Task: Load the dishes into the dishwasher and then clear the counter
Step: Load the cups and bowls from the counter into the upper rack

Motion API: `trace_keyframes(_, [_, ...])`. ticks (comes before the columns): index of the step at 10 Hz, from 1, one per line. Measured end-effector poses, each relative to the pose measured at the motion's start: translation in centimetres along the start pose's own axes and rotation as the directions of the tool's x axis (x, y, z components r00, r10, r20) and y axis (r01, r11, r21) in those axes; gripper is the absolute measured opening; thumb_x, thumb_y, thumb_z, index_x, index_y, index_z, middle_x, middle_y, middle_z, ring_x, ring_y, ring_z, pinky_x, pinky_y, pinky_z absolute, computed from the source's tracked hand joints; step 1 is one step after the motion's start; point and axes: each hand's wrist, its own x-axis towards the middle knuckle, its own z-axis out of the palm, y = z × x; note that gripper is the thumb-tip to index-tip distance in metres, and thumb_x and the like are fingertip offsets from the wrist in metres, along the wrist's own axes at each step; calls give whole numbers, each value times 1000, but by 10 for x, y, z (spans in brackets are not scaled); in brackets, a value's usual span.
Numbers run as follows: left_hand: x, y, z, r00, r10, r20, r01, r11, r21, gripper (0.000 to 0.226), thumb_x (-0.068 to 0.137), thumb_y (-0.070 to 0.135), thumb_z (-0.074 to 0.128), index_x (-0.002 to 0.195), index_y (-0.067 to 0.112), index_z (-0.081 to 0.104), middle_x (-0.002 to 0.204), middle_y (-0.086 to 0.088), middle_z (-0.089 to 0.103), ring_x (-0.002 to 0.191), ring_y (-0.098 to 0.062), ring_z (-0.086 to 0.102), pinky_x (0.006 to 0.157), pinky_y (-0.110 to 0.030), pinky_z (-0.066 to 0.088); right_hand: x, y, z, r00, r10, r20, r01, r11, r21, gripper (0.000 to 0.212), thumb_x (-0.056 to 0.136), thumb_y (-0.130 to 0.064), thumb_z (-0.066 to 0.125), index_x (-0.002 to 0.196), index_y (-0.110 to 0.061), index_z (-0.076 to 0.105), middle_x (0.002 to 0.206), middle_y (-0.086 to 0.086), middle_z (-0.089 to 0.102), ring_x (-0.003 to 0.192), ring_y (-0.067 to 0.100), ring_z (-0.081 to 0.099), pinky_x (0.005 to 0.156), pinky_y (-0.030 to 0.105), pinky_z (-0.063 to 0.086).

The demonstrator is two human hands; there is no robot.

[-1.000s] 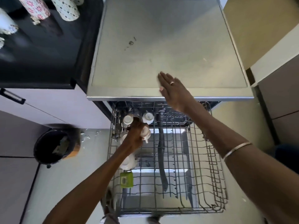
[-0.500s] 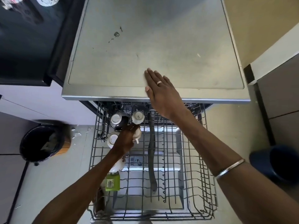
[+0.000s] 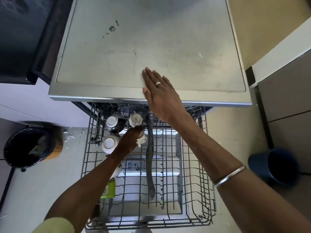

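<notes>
The dishwasher's wire upper rack (image 3: 193, 182) is pulled out below the grey dishwasher top (image 3: 151, 39). My left hand (image 3: 129, 142) grips a small white cup (image 3: 142, 139) with its mouth down in the rack's left part. Three upturned pieces stand around it: a dark bowl (image 3: 116, 122), a white cup (image 3: 135, 119) and a white bowl (image 3: 109, 143). Another white piece (image 3: 117, 170) lies mostly hidden under my left forearm. My right hand (image 3: 161, 93) rests flat, fingers straight, on the front edge of the dishwasher top.
A grey spray arm (image 3: 149, 157) runs down the rack's middle. A green item (image 3: 108, 190) sits at the rack's left side. A black bin (image 3: 28, 147) stands on the floor at left, a dark blue bucket (image 3: 276, 167) at right. A black counter (image 3: 20, 31) lies upper left.
The view has tilted down and the jars on the black counter have left the frame. My left hand keeps hold of the small cup in the rack. My right hand stays flat on top.
</notes>
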Motion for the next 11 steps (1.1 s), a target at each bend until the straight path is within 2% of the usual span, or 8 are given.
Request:
trace_keyframes(1, [-3,3,-6,1000,24,20,-24,999,-26,79,67,-27,51,141,1,47,144,-21,48,133,-35,45,108,-45,41,0,1,1,1000,4,-3,-4,1000,-10,53,107,-36,20,157,-19,15,164,-4,13,151,12,9,124,32,8])
trace_keyframes(2, [1,-5,-2,997,47,55,-51,996,75,82,63,-20,58,139,11,49,141,-16,51,128,-37,50,103,-44,46,-1,1,2,1000,7,2,-7,1000,-21,53,107,-36,19,157,-19,14,164,-5,12,151,12,9,124,32,8])
trace_keyframes(4, [-15,-13,-15,997,-21,-80,34,985,171,84,67,-19,56,144,14,45,144,-10,43,131,-35,42,94,-44,52,-1,-1,1,1000,7,-2,-7,1000,-21,53,107,-36,19,157,-19,14,164,-4,12,151,12,9,124,32,8])
trace_keyframes(6, [-6,-14,-1,999,23,34,-37,870,491,73,51,-11,73,120,9,63,117,-19,62,107,-43,59,88,-49,55,0,-1,1,1000,9,-2,-9,999,-36,54,107,-36,19,157,-19,14,164,-4,12,151,12,9,124,32,9])
trace_keyframes(7, [-2,-13,8,1000,30,5,-28,849,527,75,48,-7,76,121,8,63,117,-19,62,104,-42,59,91,-48,52,0,0,2,1000,9,4,-9,999,-35,54,106,-37,18,157,-20,14,164,-5,13,151,12,9,124,33,9])
trace_keyframes(9, [-14,-11,-5,999,36,-23,-22,894,447,96,57,-14,71,146,13,44,135,-18,51,122,-45,47,99,-51,47,-1,-1,2,1000,16,10,-15,999,-39,54,106,-37,17,157,-20,13,164,-4,13,151,12,9,124,32,9])
trace_keyframes(10, [-29,-6,-19,997,67,-49,-42,917,396,98,57,-14,68,147,14,41,139,-18,47,127,-42,40,105,-49,41,-2,-3,-2,998,26,50,-24,999,-34,54,106,-37,15,158,-21,10,164,-5,9,151,11,6,124,33,7])
trace_keyframes(11, [-44,-2,-37,989,118,-85,-78,922,378,85,56,-14,69,137,9,54,134,-19,54,127,-42,44,105,-48,43,0,-10,-9,990,68,120,-66,998,-21,54,106,-35,15,158,-22,5,164,-7,3,151,11,1,124,35,3])
